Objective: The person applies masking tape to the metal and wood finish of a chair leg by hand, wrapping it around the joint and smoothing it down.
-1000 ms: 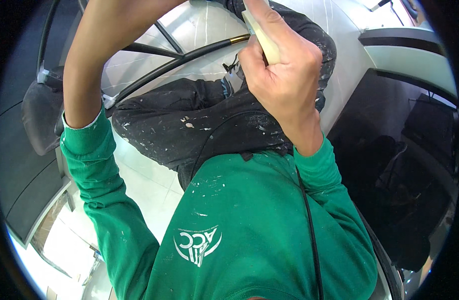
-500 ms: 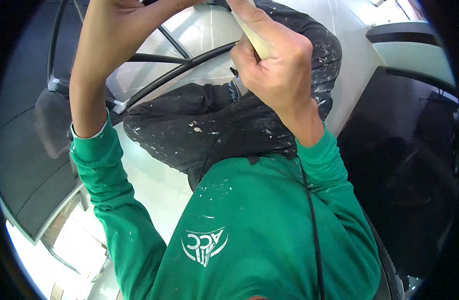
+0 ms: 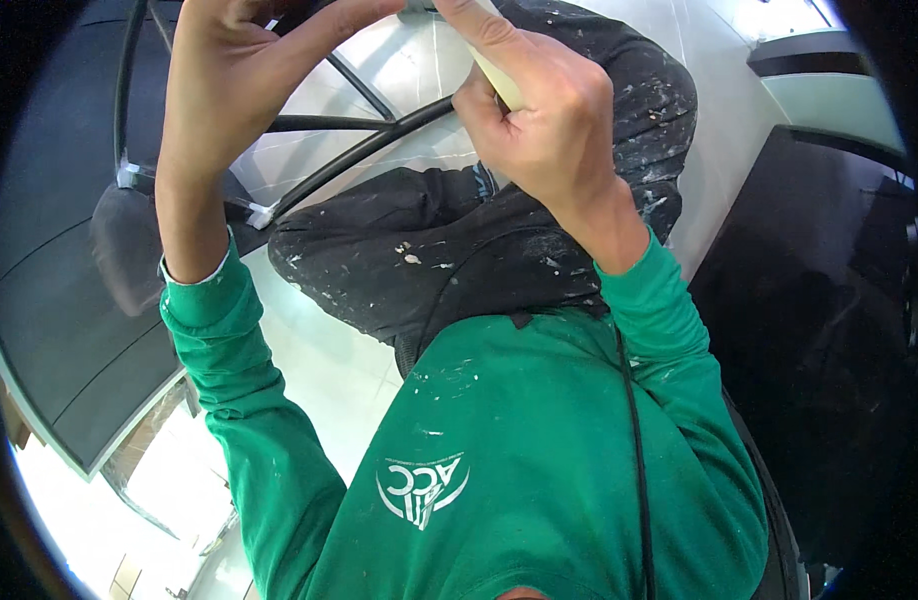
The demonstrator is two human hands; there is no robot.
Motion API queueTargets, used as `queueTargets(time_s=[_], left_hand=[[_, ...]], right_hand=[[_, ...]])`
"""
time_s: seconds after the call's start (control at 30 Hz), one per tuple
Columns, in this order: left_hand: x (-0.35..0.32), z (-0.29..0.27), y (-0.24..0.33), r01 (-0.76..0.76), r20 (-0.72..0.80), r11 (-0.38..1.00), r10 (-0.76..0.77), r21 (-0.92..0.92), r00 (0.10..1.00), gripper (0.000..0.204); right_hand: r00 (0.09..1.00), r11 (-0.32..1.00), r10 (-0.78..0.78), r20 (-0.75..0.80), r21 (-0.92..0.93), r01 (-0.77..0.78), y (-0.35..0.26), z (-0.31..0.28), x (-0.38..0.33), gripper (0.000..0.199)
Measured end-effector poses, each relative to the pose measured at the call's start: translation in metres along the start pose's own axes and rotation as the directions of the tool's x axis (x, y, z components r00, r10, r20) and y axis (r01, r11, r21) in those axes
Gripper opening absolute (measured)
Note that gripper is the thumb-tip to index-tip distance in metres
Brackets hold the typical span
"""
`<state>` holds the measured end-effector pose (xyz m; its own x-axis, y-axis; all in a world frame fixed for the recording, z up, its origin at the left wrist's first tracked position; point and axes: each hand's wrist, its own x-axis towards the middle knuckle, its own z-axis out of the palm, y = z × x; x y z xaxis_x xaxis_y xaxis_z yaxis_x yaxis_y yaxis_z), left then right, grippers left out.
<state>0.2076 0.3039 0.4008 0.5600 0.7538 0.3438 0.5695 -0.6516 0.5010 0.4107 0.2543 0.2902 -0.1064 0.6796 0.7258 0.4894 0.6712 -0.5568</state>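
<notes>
My right hand (image 3: pixel 544 120) is closed on a pale yellow, flat, stiff-looking strip (image 3: pixel 497 78), which passes between the thumb and the curled fingers. Its upper end runs toward the top edge, and its kind does not show. At the upper left is my left hand (image 3: pixel 244 85), its thumb stretched toward the right hand; its other fingers are cut off by the picture's edge. A small grey piece (image 3: pixel 416 12) lies between the left thumb tip and the right index finger. Beneath both hands runs a black tubular frame (image 3: pixel 369 140) with joined bars.
My crossed legs (image 3: pixel 429 255) in dark, paint-spotted trousers are below the frame. White wrapping (image 3: pixel 262 215) covers one frame end. A dark panelled surface (image 3: pixel 49 250) stands on the left, a glossy black surface (image 3: pixel 799 330) on the right. Pale tiled floor (image 3: pixel 324 345) shows between.
The view has shifted a little, so the frame and legs appear slightly farther right. My right hand sits slightly higher and farther left, nearer the left thumb, still holding the pale strip.
</notes>
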Motion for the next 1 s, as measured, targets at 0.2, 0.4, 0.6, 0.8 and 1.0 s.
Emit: queueTargets(time_s=[0.2,0.4,0.6,0.8,1.0], left_hand=[[0.003,0.0,0.007,0.134,0.0,0.986,-0.135,-0.103,0.991,0.059],[0.0,-0.002,0.001,0.198,0.068,0.949,-0.187,-0.244,0.98,0.053],[0.001,-0.012,0.008,0.364,0.096,0.899,-0.351,-0.244,0.931,0.049],[-0.018,0.016,0.016,0.343,-0.036,0.938,-0.345,-0.043,0.938,0.044],[-0.029,0.026,0.005,0.234,-0.144,0.963,-0.215,0.132,0.966,0.056]], right_hand=[[0.99,0.98,-0.11,-0.092,0.157,0.123,0.021,0.006,0.002,0.059],[0.976,0.956,-0.108,-0.187,0.249,0.153,0.053,0.014,0.001,0.055],[0.988,0.916,0.104,-0.117,0.398,-0.049,0.05,0.021,-0.007,0.075],[0.98,0.874,0.195,0.037,0.446,-0.191,0.048,0.031,-0.012,0.05],[0.97,0.848,0.237,-0.044,0.497,-0.185,0.047,0.043,-0.015,0.032]])
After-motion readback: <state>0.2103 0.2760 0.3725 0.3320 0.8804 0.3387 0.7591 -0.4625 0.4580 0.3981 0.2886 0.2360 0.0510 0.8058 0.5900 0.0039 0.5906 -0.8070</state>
